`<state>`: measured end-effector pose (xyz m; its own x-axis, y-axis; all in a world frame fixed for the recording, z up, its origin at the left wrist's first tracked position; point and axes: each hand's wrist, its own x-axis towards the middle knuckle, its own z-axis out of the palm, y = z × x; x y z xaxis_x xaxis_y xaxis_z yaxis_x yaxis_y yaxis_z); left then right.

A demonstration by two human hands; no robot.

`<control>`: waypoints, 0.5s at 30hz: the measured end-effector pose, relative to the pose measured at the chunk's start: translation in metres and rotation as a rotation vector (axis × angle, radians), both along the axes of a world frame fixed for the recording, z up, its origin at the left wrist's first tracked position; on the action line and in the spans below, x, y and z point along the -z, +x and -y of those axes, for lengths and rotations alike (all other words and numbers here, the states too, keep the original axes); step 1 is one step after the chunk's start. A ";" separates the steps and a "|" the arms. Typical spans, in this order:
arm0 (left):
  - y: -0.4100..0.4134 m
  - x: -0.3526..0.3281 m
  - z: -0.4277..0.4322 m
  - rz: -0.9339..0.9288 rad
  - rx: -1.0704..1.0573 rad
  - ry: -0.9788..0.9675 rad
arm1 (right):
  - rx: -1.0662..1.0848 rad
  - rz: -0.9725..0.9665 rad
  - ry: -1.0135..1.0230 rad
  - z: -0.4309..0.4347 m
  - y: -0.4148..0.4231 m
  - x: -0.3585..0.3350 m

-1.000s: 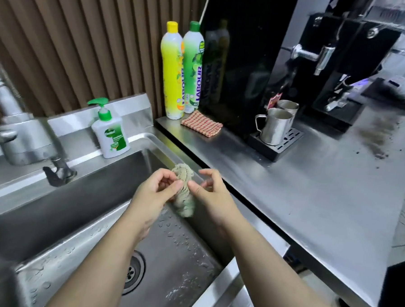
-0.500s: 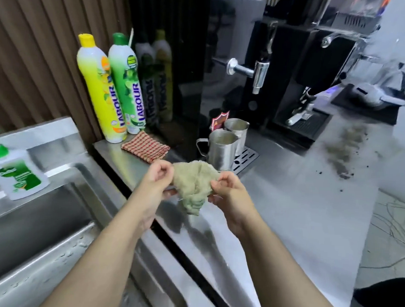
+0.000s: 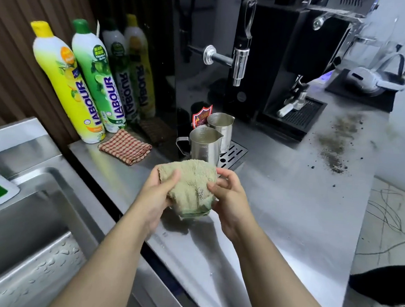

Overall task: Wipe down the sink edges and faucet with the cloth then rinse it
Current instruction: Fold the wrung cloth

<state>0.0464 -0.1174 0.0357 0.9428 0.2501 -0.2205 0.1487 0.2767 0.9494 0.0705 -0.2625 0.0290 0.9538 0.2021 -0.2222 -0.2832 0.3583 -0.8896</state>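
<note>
A greenish-beige terry cloth (image 3: 191, 185) is bunched between both hands, held above the steel counter (image 3: 275, 216) to the right of the sink. My left hand (image 3: 158, 193) grips its left side with the thumb over the top. My right hand (image 3: 227, 197) pinches its right side with curled fingers. The steel sink (image 3: 28, 238) lies at the lower left, its basin wall wet with droplets. The faucet is out of view.
Yellow (image 3: 66, 83) and green (image 3: 100, 77) dish soap bottles stand at the back wall, a checkered cloth (image 3: 125, 147) lying in front of them. Two steel pitchers (image 3: 205, 143) sit on a drip tray just behind the hands. Coffee grounds (image 3: 335, 146) are scattered at the right.
Both hands carried the cloth from over the sink basin rightward to above the counter. The cloth went from a twisted roll to a spread bunch. The view swung right, losing the faucet.
</note>
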 end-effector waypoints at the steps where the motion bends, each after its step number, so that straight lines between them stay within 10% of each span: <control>1: 0.000 0.000 -0.005 0.004 0.003 -0.018 | 0.006 -0.009 -0.010 0.003 0.000 -0.001; 7: 0.007 -0.003 -0.021 0.057 0.078 0.043 | -0.136 -0.065 -0.008 -0.002 -0.010 -0.008; 15: 0.008 -0.003 -0.027 0.176 0.016 0.804 | -0.112 -0.099 -0.048 -0.013 -0.026 -0.006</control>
<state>0.0546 -0.0902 0.0388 0.9516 0.2552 0.1715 -0.0223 -0.4989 0.8663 0.0447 -0.2498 0.0353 0.8990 0.2929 -0.3256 -0.4058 0.2773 -0.8709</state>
